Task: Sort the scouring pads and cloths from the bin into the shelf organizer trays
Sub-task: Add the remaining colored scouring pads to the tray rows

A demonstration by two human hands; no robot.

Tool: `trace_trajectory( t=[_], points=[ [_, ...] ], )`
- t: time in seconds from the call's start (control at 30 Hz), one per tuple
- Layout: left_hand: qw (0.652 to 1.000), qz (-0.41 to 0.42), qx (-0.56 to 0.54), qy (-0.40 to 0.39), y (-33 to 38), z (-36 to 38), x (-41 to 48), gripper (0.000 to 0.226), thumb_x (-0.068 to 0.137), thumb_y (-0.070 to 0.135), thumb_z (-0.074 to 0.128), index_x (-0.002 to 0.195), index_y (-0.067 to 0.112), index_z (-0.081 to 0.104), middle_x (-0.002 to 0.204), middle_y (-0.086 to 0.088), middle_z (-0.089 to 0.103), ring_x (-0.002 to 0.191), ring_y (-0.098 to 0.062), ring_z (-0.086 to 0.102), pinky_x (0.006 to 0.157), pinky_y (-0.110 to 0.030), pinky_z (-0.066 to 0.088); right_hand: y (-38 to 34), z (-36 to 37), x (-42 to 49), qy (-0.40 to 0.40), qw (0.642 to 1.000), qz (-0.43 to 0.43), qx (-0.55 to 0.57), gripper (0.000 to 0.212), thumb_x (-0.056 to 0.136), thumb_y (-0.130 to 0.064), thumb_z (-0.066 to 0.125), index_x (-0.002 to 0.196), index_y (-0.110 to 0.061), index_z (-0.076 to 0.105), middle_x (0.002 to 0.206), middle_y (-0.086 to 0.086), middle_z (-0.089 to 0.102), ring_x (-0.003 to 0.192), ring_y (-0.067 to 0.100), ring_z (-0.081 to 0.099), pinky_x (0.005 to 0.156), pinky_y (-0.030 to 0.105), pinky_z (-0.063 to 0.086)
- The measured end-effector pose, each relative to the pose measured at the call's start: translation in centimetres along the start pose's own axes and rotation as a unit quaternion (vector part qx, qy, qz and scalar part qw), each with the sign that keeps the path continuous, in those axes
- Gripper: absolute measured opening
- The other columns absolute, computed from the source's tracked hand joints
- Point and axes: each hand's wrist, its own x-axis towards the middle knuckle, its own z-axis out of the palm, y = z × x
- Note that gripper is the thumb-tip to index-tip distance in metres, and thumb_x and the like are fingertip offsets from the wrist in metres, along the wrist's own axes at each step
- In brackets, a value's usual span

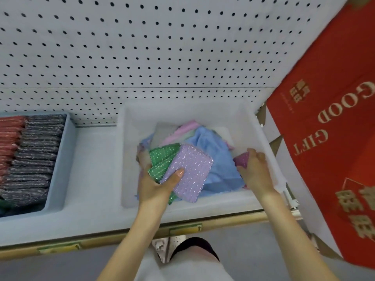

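The tray (60, 159) at left holds red pads (10, 134) and grey pads (36, 151). Over the bin (182, 112), my left hand (156, 185) grips a green pad (162, 157) and a lilac pad (190, 169). Past the blue cloth (215, 151), my right hand (255, 171) clutches a pink pad (241, 160).

Glittery, rough purple scouring pad (189, 171); soft blue cloth (213, 147); smooth plastic bin (261, 136).
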Motion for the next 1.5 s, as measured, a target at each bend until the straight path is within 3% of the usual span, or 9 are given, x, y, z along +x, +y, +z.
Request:
trace_trajectory(
  t=[0.23, 0.33, 0.47, 0.57, 0.7, 1.0, 1.1, 1.37, 1.5],
  points=[
    [0.998, -0.009, -0.017, 0.053, -0.2, -1.3, -1.2, 0.030, 0.078, 0.000, 0.074, 0.099, 0.019, 0.065, 0.082, 0.011, 0.074, 0.074, -0.004, 0.068, 0.066, -0.016, 0.053, -0.6, -1.0, 0.4, 0.061, 0.994, -0.009, -0.090, 0.028, 0.091, -0.003, 0.050, 0.119, -0.003, 0.045, 0.105, 0.024, 0.062, 0.093, 0.041, 0.060, 0.073, 0.042, 0.047],
    [0.996, 0.001, -0.037, 0.085, 0.5, -2.2, -1.7, 0.029, 0.081, 0.001, 0.071, 0.106, 0.012, 0.064, 0.093, 0.002, 0.074, 0.079, -0.004, 0.068, 0.066, -0.015, 0.052, -3.9, -4.5, -1.8, 0.200, 0.974, -0.051, 0.087, 0.025, 0.090, -0.012, 0.062, 0.113, -0.009, 0.053, 0.107, 0.020, 0.063, 0.082, 0.031, 0.062, 0.069, 0.033, 0.044],
    [0.988, 0.028, -0.063, 0.136, 1.3, -4.1, -1.9, 0.036, 0.081, 0.019, 0.071, 0.115, 0.010, 0.062, 0.096, 0.005, 0.073, 0.083, -0.004, 0.069, 0.065, -0.013, 0.050, -11.5, -6.2, -7.0, -0.059, 0.804, -0.016, 0.592, 0.021, 0.083, -0.012, 0.067, 0.104, -0.008, 0.065, 0.093, 0.001, 0.073, 0.083, 0.008, 0.069, 0.070, 0.022, 0.055],
    [0.985, 0.052, -0.052, 0.156, 2.0, -6.2, -2.4, 0.046, 0.075, 0.038, 0.064, 0.114, 0.013, 0.061, 0.096, 0.009, 0.073, 0.087, -0.001, 0.068, 0.069, -0.011, 0.049, -15.4, -2.8, -11.0, -0.246, 0.712, 0.053, 0.655, 0.033, 0.077, -0.021, 0.062, 0.106, -0.006, 0.066, 0.099, 0.004, 0.074, 0.088, 0.014, 0.069, 0.069, 0.023, 0.056],
    [0.985, 0.046, -0.036, 0.164, 1.8, -10.6, -3.3, 0.054, 0.078, 0.047, 0.054, 0.119, 0.013, 0.059, 0.106, 0.001, 0.071, 0.095, -0.006, 0.068, 0.074, -0.013, 0.051, -19.0, 2.6, -15.7, -0.303, 0.674, 0.096, 0.667, 0.036, 0.078, -0.015, 0.061, 0.113, -0.005, 0.063, 0.108, 0.008, 0.072, 0.096, 0.017, 0.069, 0.078, 0.027, 0.058],
    [0.970, -0.012, -0.091, 0.227, 0.8, -26.5, -4.4, 0.048, 0.078, 0.057, 0.053, 0.118, 0.032, 0.058, 0.110, 0.010, 0.070, 0.103, -0.007, 0.066, 0.087, -0.027, 0.051, -29.8, 12.1, -23.7, -0.319, 0.740, 0.054, 0.589, 0.064, 0.057, -0.037, 0.086, 0.109, -0.009, 0.061, 0.106, 0.008, 0.071, 0.095, 0.021, 0.070, 0.074, 0.031, 0.059],
    [0.974, -0.037, -0.082, 0.207, 0.9, -34.1, -4.0, 0.057, 0.080, 0.061, 0.064, 0.126, 0.029, 0.057, 0.116, 0.008, 0.069, 0.109, -0.012, 0.064, 0.095, -0.037, 0.050, -34.4, 16.4, -27.5, -0.310, 0.762, 0.053, 0.566, 0.042, 0.069, -0.026, 0.070, 0.108, -0.013, 0.059, 0.104, 0.006, 0.071, 0.094, 0.022, 0.070, 0.078, 0.035, 0.058],
    [0.986, -0.067, -0.068, 0.135, 2.9, -47.9, -3.4, 0.049, 0.072, 0.006, 0.080, 0.117, 0.008, 0.061, 0.102, -0.009, 0.073, 0.084, -0.013, 0.072, 0.061, -0.020, 0.055, -42.8, 23.3, -36.2, -0.295, 0.761, 0.060, 0.575, 0.045, 0.074, -0.029, 0.070, 0.116, -0.020, 0.056, 0.108, 0.002, 0.071, 0.101, 0.020, 0.068, 0.088, 0.040, 0.055],
    [0.986, -0.070, -0.060, 0.137, 2.5, -50.0, -2.7, 0.036, 0.079, 0.002, 0.073, 0.112, 0.014, 0.064, 0.098, -0.003, 0.075, 0.089, -0.018, 0.072, 0.066, -0.027, 0.058, -44.4, 24.5, -37.2, -0.316, 0.742, 0.083, 0.585, 0.047, 0.075, -0.029, 0.068, 0.121, -0.026, 0.058, 0.114, -0.002, 0.070, 0.109, 0.021, 0.065, 0.098, 0.046, 0.049]
  ],
)
